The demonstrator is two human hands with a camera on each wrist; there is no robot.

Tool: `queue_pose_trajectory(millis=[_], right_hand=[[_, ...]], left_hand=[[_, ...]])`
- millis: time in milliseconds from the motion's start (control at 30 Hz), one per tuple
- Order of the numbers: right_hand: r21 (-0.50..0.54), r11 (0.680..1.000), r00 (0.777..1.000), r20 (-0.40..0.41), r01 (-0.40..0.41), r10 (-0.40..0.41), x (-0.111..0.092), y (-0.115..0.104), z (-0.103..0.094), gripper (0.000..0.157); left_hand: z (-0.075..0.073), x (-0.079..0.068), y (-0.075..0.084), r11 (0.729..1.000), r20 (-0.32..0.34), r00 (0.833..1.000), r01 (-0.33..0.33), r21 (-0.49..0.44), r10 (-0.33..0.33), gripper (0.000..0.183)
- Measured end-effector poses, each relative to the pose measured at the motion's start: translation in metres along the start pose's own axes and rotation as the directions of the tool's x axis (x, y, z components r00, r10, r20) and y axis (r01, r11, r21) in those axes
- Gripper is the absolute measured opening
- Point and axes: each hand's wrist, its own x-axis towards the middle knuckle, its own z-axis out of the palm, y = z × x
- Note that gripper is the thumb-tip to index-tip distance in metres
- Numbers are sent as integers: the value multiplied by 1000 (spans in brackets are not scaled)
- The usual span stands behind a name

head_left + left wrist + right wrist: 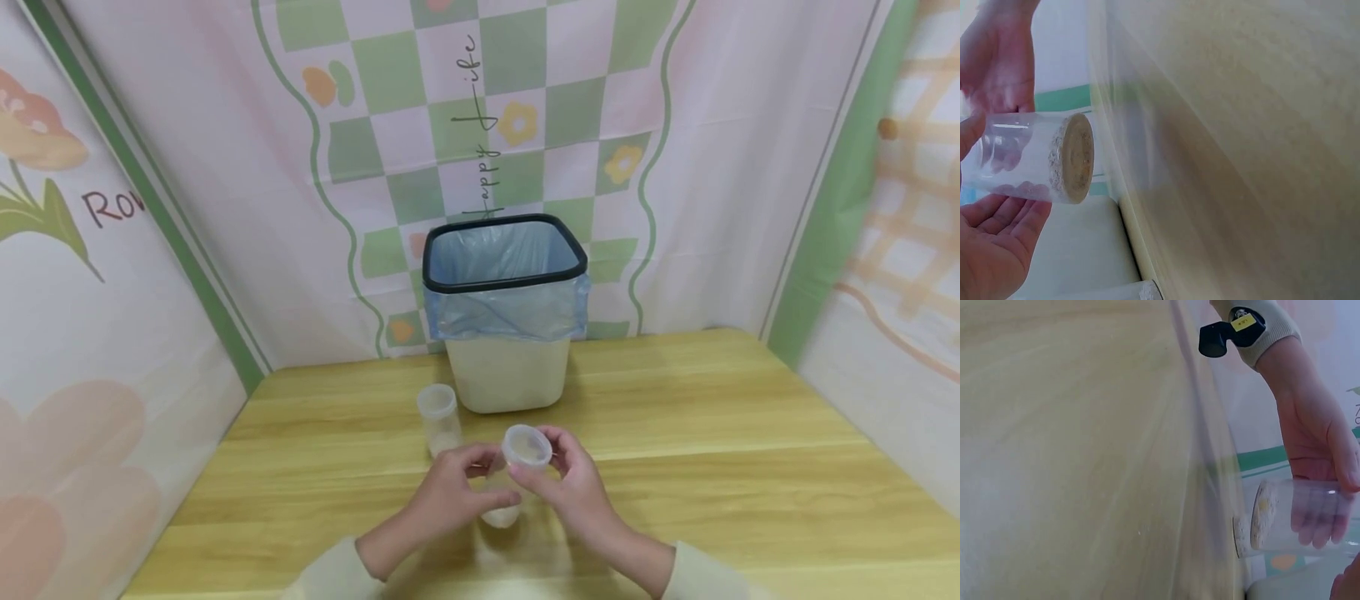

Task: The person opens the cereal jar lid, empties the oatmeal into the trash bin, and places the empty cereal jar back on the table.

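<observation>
A clear plastic jar [1029, 147] with a whitish lid [527, 447] is held over the table, tilted. Pale crumbly stuff [1264, 515] lies at its bottom. My left hand [457, 490] holds the jar's body, thumb on the near side and fingers on the far side. Thumb and fingers of my right hand [573, 479] grip the jar at its lid. A second lidded jar [438, 417] stands on the table just beyond my left hand, with pale stuff low inside; its base is partly hidden behind that hand.
A cream bin [510, 375] with a black rim and a blue bag liner [506, 312] stands at the back of the wooden table [712, 450]. Behind and beside the table hang printed curtains [675, 208].
</observation>
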Motion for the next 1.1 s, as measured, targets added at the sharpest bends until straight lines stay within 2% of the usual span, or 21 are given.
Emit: queue_pose_trajectory(millis=[133,267,367,500,700,767,833,933,1033,1100], right_hand=[[30,997,993,95,70,-73,6,2,-7,45],[96,984,962,214,153,-170,10,3,-13,43],[177,972,931,303,156,-205,13,2,-17,44],[256,957,896,382,134,-227,15,2,-20,47],[283,953,872,432,111,-230,15,3,-22,50],[277,952,877,417,130,-241,15,3,-21,52],[252,954,891,379,162,-251,13,4,-20,54],[163,970,937,272,178,-218,10,3,-16,55],[77,990,980,153,115,-126,4,-1,-9,55],[56,997,995,85,53,-58,1,-4,-3,54]], left_hand=[[-4,1,0,999,34,999,23,-40,-21,47],[-7,2,0,997,67,997,31,-64,-27,44],[-9,2,-1,996,89,996,33,-81,-26,41],[-10,2,-2,995,113,993,37,-96,-26,41],[-10,2,-3,994,128,992,32,-103,-19,40],[-10,2,-3,995,120,993,32,-94,-21,40],[-10,2,-2,996,107,994,27,-82,-18,39],[-9,2,1,999,73,997,14,-52,-10,40],[-8,1,2,1000,31,999,-7,-15,8,44],[-7,1,3,999,2,1000,-23,24,23,47]])
